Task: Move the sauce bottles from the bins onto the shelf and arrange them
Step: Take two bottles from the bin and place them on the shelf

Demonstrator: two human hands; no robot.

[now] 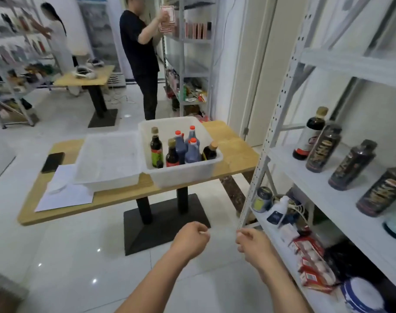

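A white bin [188, 175] on a wooden table [235, 154] holds several sauce bottles: dark ones with gold caps [156, 147] and bluish ones with red caps [192, 150]. A second white bin [106, 159] to its left looks empty. On the white shelf [341, 199] at the right stand several dark sauce bottles [350, 164] in a row. My left hand [191, 239] and my right hand [252, 241] hang low in front of me above the floor, fingers loosely curled, holding nothing. Both are well short of the table.
A phone [53, 162] and papers [63, 190] lie on the table's left part. The shelf's lower tier holds packets, jars and a cable [305, 251]. Two people [142, 55] work at other shelves in the back. Another table [86, 77] stands behind.
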